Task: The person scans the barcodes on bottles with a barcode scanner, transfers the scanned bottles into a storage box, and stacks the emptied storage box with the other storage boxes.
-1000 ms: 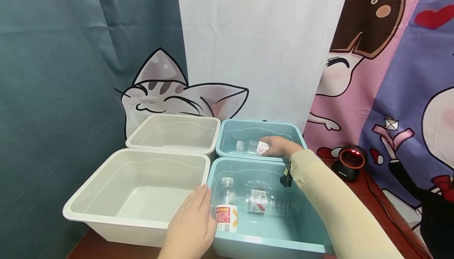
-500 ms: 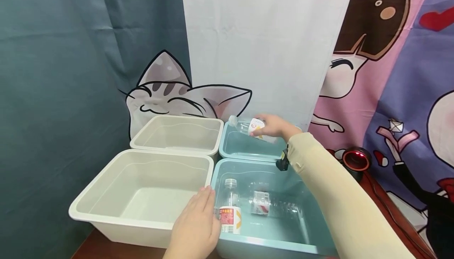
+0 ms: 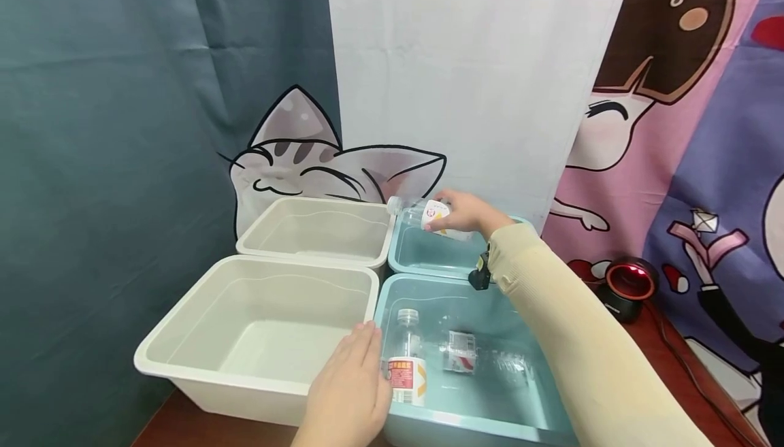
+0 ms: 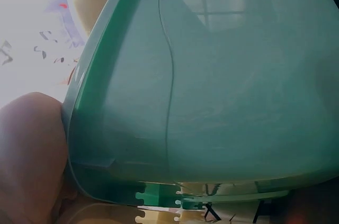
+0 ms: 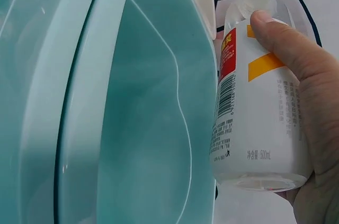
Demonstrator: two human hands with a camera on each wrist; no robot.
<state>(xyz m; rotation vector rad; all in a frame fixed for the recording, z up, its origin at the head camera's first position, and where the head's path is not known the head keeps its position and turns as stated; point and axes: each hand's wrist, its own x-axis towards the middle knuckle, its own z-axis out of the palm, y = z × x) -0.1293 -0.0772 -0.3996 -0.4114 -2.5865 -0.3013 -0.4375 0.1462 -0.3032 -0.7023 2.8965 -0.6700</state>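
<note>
Bottle (image 3: 433,211) tilted over rear blue bin (image 3: 422,255), right of frame centre, gripped by right hand (image 3: 469,213). Could slip if grip loosens. Left hand (image 3: 352,384) flat, fingers together.

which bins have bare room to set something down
The front cream bin has bare floor between its walls. The rear cream bin looks bare too, its floor partly hidden. Crowded: the front blue bin, with one bottle by its left wall and another bottle mid-floor, and above the rear blue bin, where the right hand holds a third bottle.
</note>
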